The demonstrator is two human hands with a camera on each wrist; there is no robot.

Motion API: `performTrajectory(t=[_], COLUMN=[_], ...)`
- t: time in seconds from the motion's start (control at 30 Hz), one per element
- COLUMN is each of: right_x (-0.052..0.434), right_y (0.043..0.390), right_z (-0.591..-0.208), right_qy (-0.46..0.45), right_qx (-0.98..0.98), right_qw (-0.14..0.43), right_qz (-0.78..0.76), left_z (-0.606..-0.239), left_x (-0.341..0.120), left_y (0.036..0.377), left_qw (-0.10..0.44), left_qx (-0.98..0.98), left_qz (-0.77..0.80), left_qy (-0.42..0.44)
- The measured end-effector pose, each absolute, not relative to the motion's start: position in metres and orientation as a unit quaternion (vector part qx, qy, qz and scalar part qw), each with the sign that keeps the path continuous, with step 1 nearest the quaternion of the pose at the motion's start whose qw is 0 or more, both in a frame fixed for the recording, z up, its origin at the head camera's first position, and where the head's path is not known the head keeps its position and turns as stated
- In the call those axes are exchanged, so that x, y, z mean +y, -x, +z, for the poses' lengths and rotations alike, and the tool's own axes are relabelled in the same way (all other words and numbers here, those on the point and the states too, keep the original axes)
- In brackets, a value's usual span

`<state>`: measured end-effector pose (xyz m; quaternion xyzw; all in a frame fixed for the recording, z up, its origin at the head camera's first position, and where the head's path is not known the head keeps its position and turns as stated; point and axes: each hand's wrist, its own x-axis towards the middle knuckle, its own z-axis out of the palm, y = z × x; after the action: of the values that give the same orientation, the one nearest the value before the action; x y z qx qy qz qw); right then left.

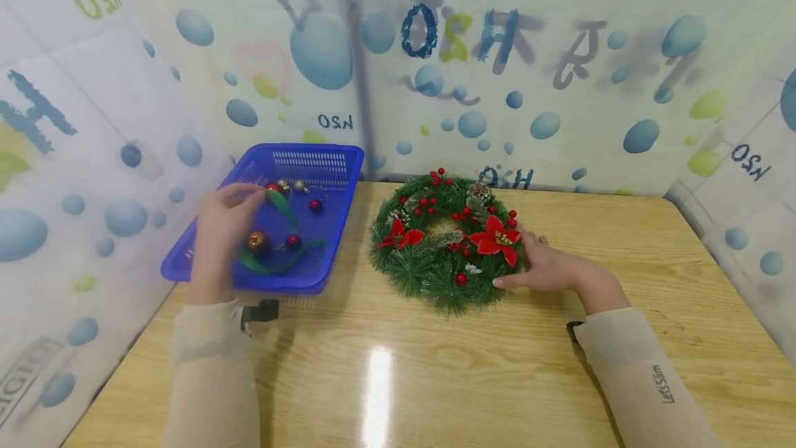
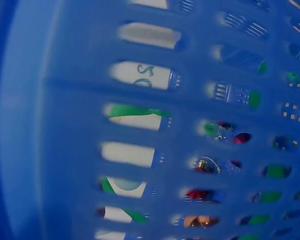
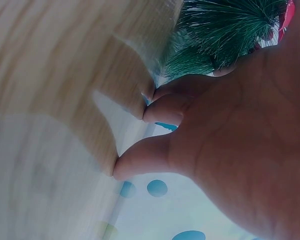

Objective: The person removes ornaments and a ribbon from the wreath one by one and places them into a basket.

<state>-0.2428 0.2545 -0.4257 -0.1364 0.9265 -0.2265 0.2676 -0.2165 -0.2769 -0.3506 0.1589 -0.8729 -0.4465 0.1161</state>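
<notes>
My left hand pinches a green ribbon above a blue plastic basket. More of the ribbon curls along the basket floor, among small red, gold and copper-coloured bauble ornaments. The left wrist view is filled by the slotted basket wall, with ribbon and baubles glimpsed through the slots. A green wreath with red poinsettias, berries and pinecones lies flat on the table. At its right edge, my right hand holds it between thumb and forefinger. Its other fingertips rest on the tabletop.
The wooden table meets patterned curtain-like walls at the back and sides. The basket stands at the back left, close to the left wall. A dark wrist strap shows at the left sleeve.
</notes>
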Motion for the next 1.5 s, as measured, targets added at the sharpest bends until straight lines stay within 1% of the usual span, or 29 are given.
performTrajectory(t=[0.33,0.73,0.93,1.13,1.5], right_x=[0.2556,0.255,0.2549,0.2547,0.2556], right_y=[0.2443,0.2432,0.2427,0.2433,0.2429], right_z=[-0.4284,-0.4262,-0.4252,-0.4272,-0.427], right_qy=[0.136,0.136,0.134,0.134,0.134], right_qx=[0.926,0.927,0.925,0.924,0.923], right_qw=[0.269,0.269,0.272,0.273,0.271], right_qz=[-0.225,-0.225,-0.23,-0.232,-0.236], left_z=[-0.3527,-0.3497,-0.3472,-0.3455,-0.344], left_x=[-0.2762,-0.2754,-0.2749,-0.2741,-0.2726], left_y=[0.2163,0.2169,0.2157,0.214,0.2116], left_qw=[0.087,0.091,0.101,0.093,0.099], left_qx=[-0.873,-0.868,-0.865,-0.865,-0.862], left_qz=[-0.455,-0.463,-0.468,-0.469,-0.472], left_qy=[-0.154,-0.156,-0.152,-0.156,-0.155])
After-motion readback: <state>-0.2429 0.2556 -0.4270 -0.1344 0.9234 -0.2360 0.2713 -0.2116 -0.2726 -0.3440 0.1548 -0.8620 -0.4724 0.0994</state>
